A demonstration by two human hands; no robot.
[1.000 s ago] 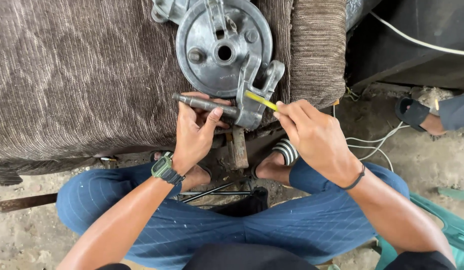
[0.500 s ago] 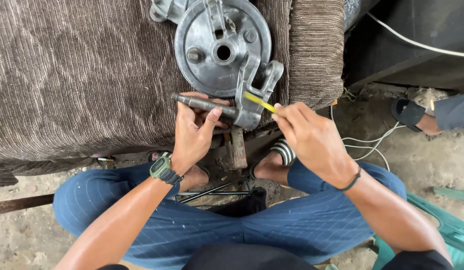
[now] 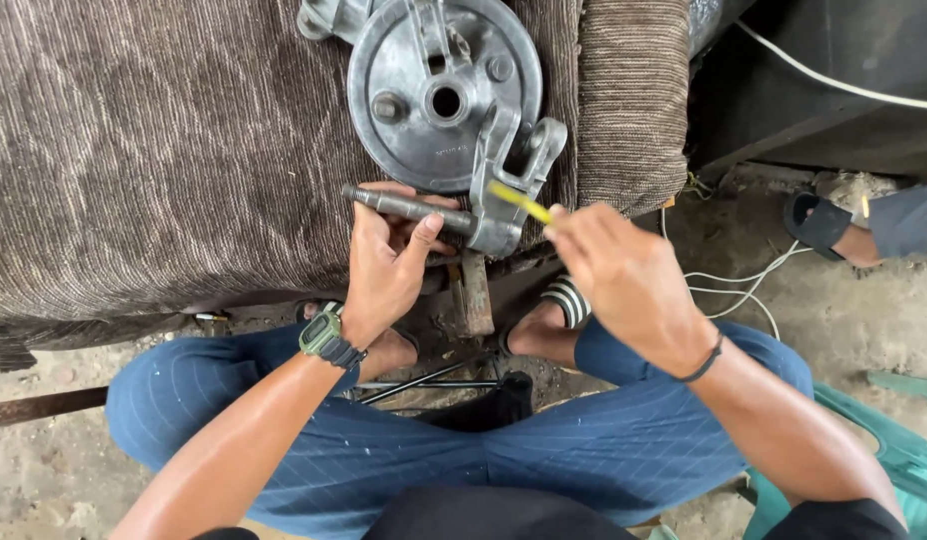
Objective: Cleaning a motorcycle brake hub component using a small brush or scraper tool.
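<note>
Metal shaft [image 3: 408,208] stays gripped; right hand [image 3: 623,275] edged lower.

A brown ribbed cushion [image 3: 163,140] covers the upper left. White cables [image 3: 743,285] trail over the dusty concrete ground [image 3: 853,320]. Another person's sandalled foot [image 3: 828,225] rests at the right edge. A green plastic object [image 3: 908,450] sits lower right.

Metal hub plate [image 3: 438,95] on cushion [image 3: 183,130], rod [image 3: 408,208] sticking out left.
</note>
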